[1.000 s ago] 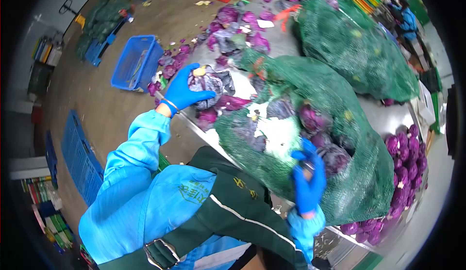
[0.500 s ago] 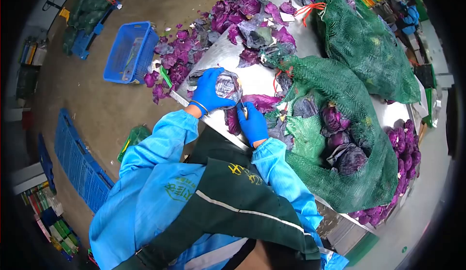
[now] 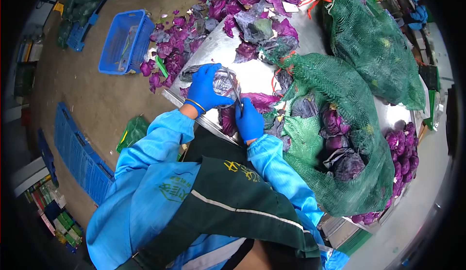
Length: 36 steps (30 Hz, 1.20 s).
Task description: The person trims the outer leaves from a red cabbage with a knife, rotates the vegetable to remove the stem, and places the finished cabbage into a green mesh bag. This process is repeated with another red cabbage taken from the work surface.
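A red cabbage [image 3: 224, 86] with dull outer leaves rests on the metal table [image 3: 208, 60] near its front edge. My left hand [image 3: 206, 88], in a blue glove, is wrapped round the cabbage's left side. In my gloved right hand [image 3: 250, 119] is a knife [image 3: 235, 84], its handle mostly hidden by my fingers. The blade lies against the right side of the cabbage. Loose purple leaves [image 3: 259, 101] lie beside my right hand. Close by on the right, an open green mesh sack [image 3: 359, 192] shows several red cabbages [image 3: 347, 163] inside.
Another green mesh sack [image 3: 374, 47], tied with red string, lies at the table's back right. Cut cabbage leaves [image 3: 182, 39] pile along the far left edge. A blue crate [image 3: 109, 51] stands on the floor. Trimmed purple cabbages [image 3: 405, 146] are stacked at right.
The knife blade has swung up and now shows along the cabbage's right side. My right hand has turned slightly, while my left hand keeps its hold. The whole view has shifted a little.
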Each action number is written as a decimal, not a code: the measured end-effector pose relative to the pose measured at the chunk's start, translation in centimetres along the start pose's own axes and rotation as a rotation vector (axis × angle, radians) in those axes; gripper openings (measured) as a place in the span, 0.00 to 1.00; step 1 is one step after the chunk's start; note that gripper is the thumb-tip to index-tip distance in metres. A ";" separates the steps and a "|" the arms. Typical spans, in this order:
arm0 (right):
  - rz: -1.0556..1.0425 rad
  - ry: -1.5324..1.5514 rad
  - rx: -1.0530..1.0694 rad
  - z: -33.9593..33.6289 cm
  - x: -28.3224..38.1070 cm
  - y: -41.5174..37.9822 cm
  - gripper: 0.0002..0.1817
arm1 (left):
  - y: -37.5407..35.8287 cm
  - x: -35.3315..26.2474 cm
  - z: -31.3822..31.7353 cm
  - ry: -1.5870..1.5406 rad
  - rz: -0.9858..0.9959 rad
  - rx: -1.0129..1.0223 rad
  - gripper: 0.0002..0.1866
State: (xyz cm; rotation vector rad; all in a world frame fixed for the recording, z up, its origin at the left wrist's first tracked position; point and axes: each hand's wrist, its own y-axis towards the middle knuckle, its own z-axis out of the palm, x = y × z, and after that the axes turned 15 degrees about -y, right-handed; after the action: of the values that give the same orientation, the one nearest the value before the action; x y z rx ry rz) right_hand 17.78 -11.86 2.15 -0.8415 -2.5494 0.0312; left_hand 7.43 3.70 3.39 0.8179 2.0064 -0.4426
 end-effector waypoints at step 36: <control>-0.185 0.659 0.166 0.4 -0.2 4.9 0.26 | -3.4 4.0 1.1 -1.044 -0.402 -0.411 0.47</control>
State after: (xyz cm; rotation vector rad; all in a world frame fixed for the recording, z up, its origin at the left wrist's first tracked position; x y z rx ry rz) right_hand 20.52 -7.96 0.91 -0.4473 -1.9562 -0.0797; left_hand 4.21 2.06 -0.57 -0.1166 1.1755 -0.5116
